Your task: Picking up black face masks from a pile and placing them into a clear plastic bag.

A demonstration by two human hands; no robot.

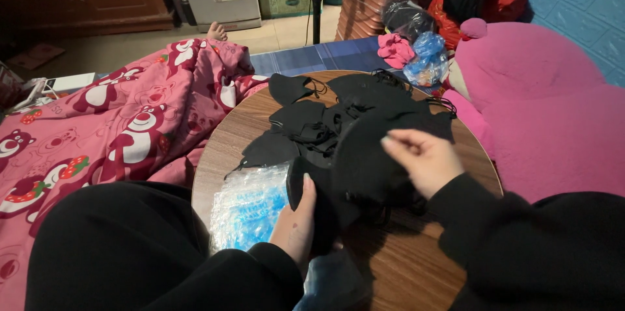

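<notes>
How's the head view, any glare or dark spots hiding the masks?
Head view: dim, warm light; the black masks merge into one dark mass, edges hard to separate. Mild glare on the plastic bag. Left hand and right hand look sharp; the top left corner is in deep shadow.

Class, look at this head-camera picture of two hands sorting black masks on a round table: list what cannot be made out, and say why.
- Left hand: fingertips hidden behind the stack of black masks it grips.
- Right hand: whether it pinches a mask; fingers curl away.
- Count of masks: black on black, dim light.
- Clear plastic packet: contents blurred by glare.
- Round wooden table: near edge covered by dark sleeves.
</notes>
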